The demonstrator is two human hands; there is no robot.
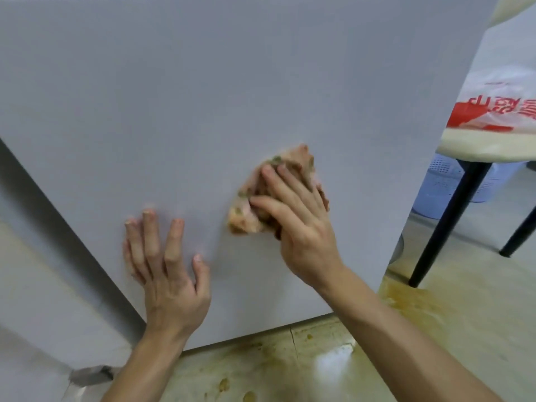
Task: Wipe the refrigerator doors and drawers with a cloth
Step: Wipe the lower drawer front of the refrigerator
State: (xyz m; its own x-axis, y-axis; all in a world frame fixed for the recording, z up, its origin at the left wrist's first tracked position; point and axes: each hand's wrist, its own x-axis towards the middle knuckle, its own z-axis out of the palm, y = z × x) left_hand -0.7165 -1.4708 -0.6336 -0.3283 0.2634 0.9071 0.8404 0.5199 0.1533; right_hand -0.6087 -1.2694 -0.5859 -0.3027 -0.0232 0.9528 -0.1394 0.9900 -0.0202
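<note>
**Stained kitchen floor, pale door, cloth pressed against it**

The tiled floor (261, 372) is blotched with yellow-brown stains and catches a glare of light near the bottom of the view. Rising from it, the pale grey refrigerator door (203, 97) fills most of the view, its lower edge just above the tiles. The left hand (168, 274) lies flat on the door, fingers straight and spread, holding nothing. Just to its right, the right hand (295, 221) presses a crumpled pinkish cloth (246, 219) with greenish marks against the door; its fingers are stretched over the cloth rather than curled round it, and the thumb lies along the cloth's left side. The cloth sits low on the door, right of centre. Past the door's right edge stands a cream-topped surface (478, 149) on black legs (446, 227), carrying a white plastic bag (493, 111) with red print. A pale blue basket (441, 181) stands on the floor beneath it
</note>
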